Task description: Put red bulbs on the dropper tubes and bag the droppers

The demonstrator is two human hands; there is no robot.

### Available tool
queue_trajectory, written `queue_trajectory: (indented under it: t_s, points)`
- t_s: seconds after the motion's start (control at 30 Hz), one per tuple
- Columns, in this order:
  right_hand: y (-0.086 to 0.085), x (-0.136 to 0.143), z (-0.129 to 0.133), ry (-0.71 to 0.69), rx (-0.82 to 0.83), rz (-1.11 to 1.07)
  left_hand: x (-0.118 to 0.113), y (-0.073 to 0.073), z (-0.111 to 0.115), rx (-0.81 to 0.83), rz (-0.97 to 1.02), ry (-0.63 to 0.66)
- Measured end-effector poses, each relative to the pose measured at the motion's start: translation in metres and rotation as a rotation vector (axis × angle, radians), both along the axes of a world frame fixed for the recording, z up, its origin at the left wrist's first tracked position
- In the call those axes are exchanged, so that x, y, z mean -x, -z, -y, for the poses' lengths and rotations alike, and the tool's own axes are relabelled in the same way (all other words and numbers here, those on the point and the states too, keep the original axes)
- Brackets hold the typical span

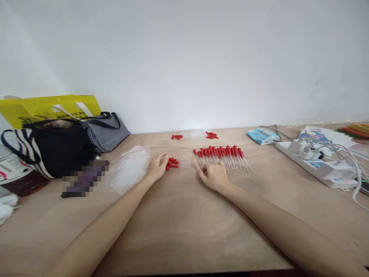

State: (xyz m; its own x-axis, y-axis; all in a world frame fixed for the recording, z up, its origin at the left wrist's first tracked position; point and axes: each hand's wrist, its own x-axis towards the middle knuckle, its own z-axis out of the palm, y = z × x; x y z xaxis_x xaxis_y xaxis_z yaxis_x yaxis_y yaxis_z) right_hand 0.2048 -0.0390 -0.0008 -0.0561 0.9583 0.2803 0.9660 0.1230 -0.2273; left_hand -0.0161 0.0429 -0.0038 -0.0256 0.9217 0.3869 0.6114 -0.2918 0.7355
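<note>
My left hand (157, 167) rests on the table beside a small pile of red rubber bulbs (173, 163), its fingers curled together; what they hold, if anything, is hidden. Thin clear glass tubes (184, 164) lie side by side between my hands. My right hand (213, 175) is closed in a pinch around one clear tube (197, 166), which points up and to the left. Just beyond that hand, a row of droppers with red bulbs (221, 152) lies fanned out, bulbs toward the wall. Clear plastic bags (129, 169) are stacked left of my left hand.
More red bulbs (211, 135) and clear tubes (197, 134) lie near the wall. On the left are a black bag (63, 146), a striped bag (106, 132) and a blurred dark object (86, 179). A blue packet (263, 136) and a white power strip (317, 165) with cables lie right.
</note>
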Motion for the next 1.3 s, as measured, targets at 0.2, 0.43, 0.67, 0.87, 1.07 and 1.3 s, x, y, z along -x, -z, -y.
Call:
queue_trajectory:
  t_s: [0.2, 0.43, 0.67, 0.87, 1.07, 1.3]
  points:
    - [0.005, -0.002, 0.004, -0.029, -0.038, -0.058, -0.026, 0.010, 0.000, 0.069, -0.112, 0.137]
    - [0.010, -0.017, 0.010, -0.036, -0.048, -0.113, -0.059, 0.014, 0.005, 0.016, -0.110, 0.015]
    - [0.017, -0.021, 0.008, -0.061, -0.109, -0.183, -0.041, 0.012, 0.000, 0.045, -0.050, -0.063]
    - [0.023, -0.027, 0.006, -0.178, -0.188, -0.457, -0.038, 0.006, 0.016, -0.189, 0.092, 0.018]
    - [0.024, -0.033, 0.011, -0.343, -0.274, -0.477, -0.022, 0.010, 0.052, -0.208, -0.007, 0.431]
    - [0.025, -0.024, 0.015, -0.527, -0.292, -0.290, -0.024, 0.005, 0.061, -0.305, -0.268, 0.512]
